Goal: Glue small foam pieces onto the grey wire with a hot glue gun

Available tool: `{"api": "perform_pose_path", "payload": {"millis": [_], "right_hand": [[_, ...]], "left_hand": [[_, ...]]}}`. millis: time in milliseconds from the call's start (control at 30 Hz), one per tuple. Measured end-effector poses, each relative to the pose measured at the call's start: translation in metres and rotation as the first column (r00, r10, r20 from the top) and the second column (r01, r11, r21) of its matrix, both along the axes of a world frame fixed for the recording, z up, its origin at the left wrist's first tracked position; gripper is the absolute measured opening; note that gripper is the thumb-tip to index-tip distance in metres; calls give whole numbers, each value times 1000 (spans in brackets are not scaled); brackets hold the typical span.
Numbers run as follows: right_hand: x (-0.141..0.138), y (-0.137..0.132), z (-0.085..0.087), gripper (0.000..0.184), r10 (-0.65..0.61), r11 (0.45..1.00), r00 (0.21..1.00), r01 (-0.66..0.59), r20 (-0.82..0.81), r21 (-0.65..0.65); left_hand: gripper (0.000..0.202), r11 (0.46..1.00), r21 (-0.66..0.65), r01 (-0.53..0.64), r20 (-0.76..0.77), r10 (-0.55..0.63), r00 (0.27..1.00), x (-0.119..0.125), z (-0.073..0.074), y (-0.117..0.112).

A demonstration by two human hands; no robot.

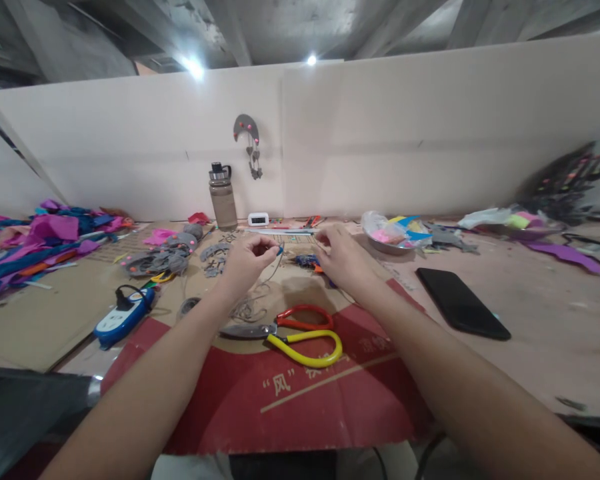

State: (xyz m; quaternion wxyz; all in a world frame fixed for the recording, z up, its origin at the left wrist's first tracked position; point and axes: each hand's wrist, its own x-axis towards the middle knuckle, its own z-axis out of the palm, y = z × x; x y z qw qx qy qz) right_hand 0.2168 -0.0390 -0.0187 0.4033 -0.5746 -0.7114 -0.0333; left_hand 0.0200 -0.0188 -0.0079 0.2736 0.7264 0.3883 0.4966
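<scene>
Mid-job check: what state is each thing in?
left hand: fingertips pinched together
right hand: fingers curled, grip unclear
grey cord: in loose loops
scissors: lying flat, blades apparently closed
smartphone: lying flat, no lit screen
water bottle: upright, capped
power strip: black plug inserted
crescent ornament: hanging

At the rear edge of the table (pixel 545 360), we find an upright bottle (pixel 224 205) and, right of it, a small white clock (pixel 259 219). Toward the left end of this edge, we see heaped coloured scraps (pixel 55 230). Near the front edge, left side, we locate a blue power strip (pixel 123 320) bearing a black plug (pixel 124 300). On the right half, we identify a flat-lying black phone (pixel 463 303).
</scene>
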Motion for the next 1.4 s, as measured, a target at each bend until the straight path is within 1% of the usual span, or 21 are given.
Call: {"api": "perform_pose_path", "payload": {"millis": [33,67,133,167,200,233,367,467,567,667,767,967,1100,1233,1400], "right_hand": [[-5,-4,3,19,117,993,988,-114,-102,40],[-10,-7,6,22,236,971,954,-225,-185,76],[-18,-10,7,30,440,898,850,-426,-289,113],[-21,-10,5,32,500,863,803,-493,-324,110],[-23,-8,2,34,529,841,772,-533,-351,96],[-24,-6,-1,33,530,835,760,-545,-376,77],[-24,0,-9,23,450,873,781,-487,-434,30],[-25,-2,-6,17,407,899,816,-438,-409,21],[-28,-6,-3,6,383,914,850,-404,-362,19],[-30,-9,-1,7,369,922,856,-386,-363,27],[-32,-12,0,8,326,939,867,-344,-377,20],[-35,-16,2,12,259,957,890,-289,-375,-26],[-35,-17,1,15,239,963,894,-268,-378,-25],[-35,-16,0,14,219,968,899,-249,-378,-31],[-35,-13,-1,15,212,970,891,-242,-401,-25]], "left_hand": [[13,1000,11,13,-24,-12,1000,2,-2,0],[13,999,21,26,-49,-25,998,3,-4,-1],[13,998,35,50,-99,-46,994,6,-8,-2],[12,997,39,59,-120,-54,991,7,-9,-3],[13,997,43,66,-136,-60,989,8,-9,-3],[13,997,45,70,-148,-63,987,8,-9,-4],[15,998,37,49,-155,-42,987,10,-6,-8],[14,999,17,28,-127,-25,992,11,-3,-10],[14,1000,-15,22,-87,-23,996,11,-2,-11],[15,999,-36,18,-55,-20,998,11,-3,-11],[15,999,-49,21,-19,-22,1000,11,-6,-8],[14,990,-118,72,118,-58,991,12,-11,-6],[14,984,-145,99,177,-73,981,14,-11,-7],[15,976,-176,129,230,-87,969,15,-11,-8],[15,971,-192,141,251,-90,964,16,-10,-9]]}}
